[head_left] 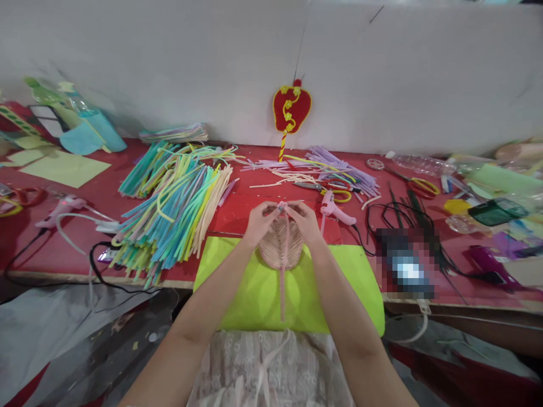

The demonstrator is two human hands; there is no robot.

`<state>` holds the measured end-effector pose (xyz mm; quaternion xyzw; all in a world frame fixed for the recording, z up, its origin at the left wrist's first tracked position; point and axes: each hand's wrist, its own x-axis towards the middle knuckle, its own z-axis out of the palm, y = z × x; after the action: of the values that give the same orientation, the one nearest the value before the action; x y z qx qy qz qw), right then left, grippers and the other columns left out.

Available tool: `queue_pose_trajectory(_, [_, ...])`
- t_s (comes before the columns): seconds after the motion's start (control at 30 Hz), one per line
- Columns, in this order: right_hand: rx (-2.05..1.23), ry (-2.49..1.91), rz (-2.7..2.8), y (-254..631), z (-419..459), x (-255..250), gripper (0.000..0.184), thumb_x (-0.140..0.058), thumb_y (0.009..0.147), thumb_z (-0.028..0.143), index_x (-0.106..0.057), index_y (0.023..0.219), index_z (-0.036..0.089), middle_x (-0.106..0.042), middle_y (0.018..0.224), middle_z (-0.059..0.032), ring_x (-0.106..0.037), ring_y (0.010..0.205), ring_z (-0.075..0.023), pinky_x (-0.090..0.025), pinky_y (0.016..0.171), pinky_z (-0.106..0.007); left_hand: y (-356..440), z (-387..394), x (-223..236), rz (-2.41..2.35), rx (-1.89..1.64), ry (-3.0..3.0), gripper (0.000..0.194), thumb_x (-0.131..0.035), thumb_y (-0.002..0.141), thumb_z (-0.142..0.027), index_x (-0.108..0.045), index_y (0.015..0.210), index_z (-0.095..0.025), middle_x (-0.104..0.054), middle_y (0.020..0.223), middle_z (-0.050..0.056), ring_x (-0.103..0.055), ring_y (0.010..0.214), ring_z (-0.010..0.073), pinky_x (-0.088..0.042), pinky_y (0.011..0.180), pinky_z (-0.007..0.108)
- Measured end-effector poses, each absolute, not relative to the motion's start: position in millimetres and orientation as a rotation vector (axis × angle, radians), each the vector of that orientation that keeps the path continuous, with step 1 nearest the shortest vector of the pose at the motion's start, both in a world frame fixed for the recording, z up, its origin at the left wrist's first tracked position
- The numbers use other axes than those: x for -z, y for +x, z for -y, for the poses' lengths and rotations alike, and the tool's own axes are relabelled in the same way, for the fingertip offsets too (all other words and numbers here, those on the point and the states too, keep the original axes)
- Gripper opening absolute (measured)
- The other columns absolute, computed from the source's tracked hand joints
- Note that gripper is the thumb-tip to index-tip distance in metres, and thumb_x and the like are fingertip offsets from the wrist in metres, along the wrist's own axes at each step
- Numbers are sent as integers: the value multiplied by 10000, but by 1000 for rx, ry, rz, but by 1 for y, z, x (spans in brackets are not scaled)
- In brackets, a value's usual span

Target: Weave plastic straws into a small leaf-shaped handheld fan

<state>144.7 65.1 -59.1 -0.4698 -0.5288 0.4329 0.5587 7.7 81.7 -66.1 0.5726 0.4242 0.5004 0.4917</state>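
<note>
Left hand [262, 219] and right hand [304, 219] pinch the strip [283, 294] at the disc's [270, 254] top edge.
Fingers hide the pinched end; the disc lies over the lime mat [348, 288] on the red table [178, 270]. Pixelation masks an object [407, 268] at right; bottles are cut off beyond it. Pale wall [190, 62] behind.

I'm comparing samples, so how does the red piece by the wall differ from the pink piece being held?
The red piece is deep red with yellow edging; the pink piece is mostly pale pink. The red piece carries yellow flowers; the pink piece shows slanting ribs. The red piece stands by the wall; the pink piece is in both hands. Both look rounded.
</note>
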Motion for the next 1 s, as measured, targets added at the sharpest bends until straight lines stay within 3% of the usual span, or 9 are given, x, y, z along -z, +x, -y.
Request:
queue_pose_trajectory(0.23, [-1076, -1078, 1239, 145, -64, 60, 280, -602, 688, 438, -631, 885, 240, -644, 923, -17, -573, 874, -168, -443, 808, -314, 8, -82, 66, -1025, -1198, 1385, 204, -623, 690, -324, -628, 816, -164, -648, 832, 46, -587, 766, 134, -465, 737, 272])
queue_pose_trajectory(0.8, [-1058, -1026, 1213, 145, -67, 63, 193, -621, 692, 364, -638, 838, 239, -648, 858, 1, -582, 823, -148, -441, 806, -303, 9, -81, 65, -1002, -1218, 1377, 202, -623, 690, -314, -629, 822, -162, -650, 846, 55, -593, 780, 140, -463, 742, 277])
queue_pose_trajectory(1.0, [-1121, -1052, 1216, 144, -63, 58, 284, -606, 703, 411, -646, 922, 235, -648, 991, -28, -571, 937, -179, -443, 816, -307, 8, -80, 63, -1039, -1214, 1357, 194, -617, 695, -309, -625, 827, -166, -648, 835, 42, -589, 763, 130, -472, 709, 257])
